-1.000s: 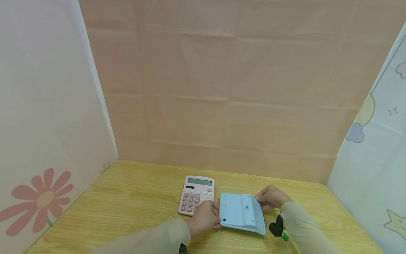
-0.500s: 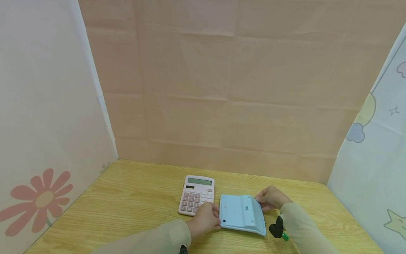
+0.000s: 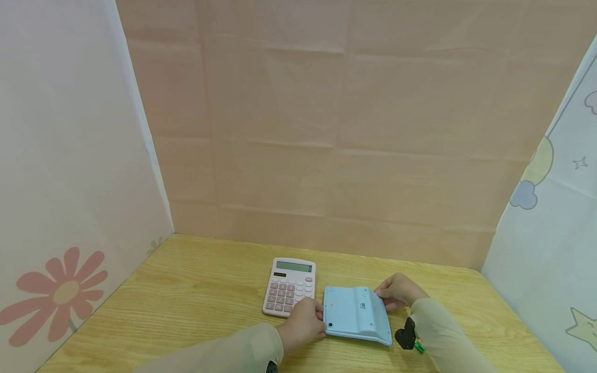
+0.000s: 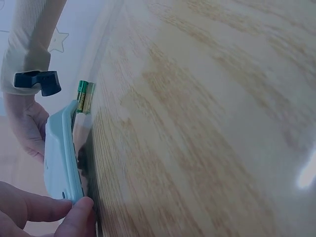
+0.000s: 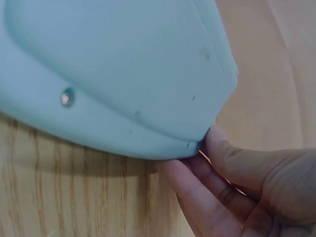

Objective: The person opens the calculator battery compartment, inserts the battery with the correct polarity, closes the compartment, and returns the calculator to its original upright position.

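Note:
A light-blue calculator is turned back side up, its screws and raised ridge showing in the head view. My left hand pinches its left edge between thumb and finger. At the opposite edge, my right hand grips the corner, thumb on the back and fingers underneath, as the right wrist view shows. In the left wrist view the calculator is close over the table, seen edge-on. Its keys and screen face down, hidden.
A pink calculator lies face up behind my left hand, close beside the blue one. A green battery lies on the wooden table near my right sleeve. Fabric walls enclose the back and sides.
The blue calculator's far edge has come down slightly toward me, and my left hand has shifted a little right and nearer with it. Both hands keep their hold.

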`<state>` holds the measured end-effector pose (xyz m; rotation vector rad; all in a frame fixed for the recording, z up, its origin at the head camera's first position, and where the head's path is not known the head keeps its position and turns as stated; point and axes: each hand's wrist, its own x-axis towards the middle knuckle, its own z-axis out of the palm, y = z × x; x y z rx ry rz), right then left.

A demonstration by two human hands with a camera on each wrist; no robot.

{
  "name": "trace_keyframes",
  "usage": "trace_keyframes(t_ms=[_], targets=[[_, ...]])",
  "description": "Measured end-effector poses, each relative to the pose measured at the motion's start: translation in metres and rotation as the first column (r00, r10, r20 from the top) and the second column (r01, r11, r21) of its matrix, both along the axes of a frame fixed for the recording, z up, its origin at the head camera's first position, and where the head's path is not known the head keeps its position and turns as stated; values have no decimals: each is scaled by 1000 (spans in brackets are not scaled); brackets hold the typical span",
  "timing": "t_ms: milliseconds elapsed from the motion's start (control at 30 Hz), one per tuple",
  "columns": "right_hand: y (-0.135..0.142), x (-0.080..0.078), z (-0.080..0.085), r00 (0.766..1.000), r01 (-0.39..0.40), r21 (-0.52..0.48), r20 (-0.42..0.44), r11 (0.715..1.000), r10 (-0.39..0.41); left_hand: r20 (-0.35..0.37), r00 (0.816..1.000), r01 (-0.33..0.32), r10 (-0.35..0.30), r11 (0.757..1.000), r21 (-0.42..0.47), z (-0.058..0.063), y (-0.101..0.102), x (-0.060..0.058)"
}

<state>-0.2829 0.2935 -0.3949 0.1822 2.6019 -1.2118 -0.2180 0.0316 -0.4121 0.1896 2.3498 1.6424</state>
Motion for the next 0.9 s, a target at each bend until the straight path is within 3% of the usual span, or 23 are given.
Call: trace_keyframes(t_ms=[167,533,900], targets=[[0,0,0,1000,1,16,8,1000,-1,-57,998,6,-8,999,-47,0,0,2],[-1,-1,-1,1000,7,22,3,1000,-7,-18,999,30,-32,997,-73,3,1,3],[-4,1,-1,1000,9,4,-2,1000,-9,-46,997,47,-58,978,-205,2,5,0]])
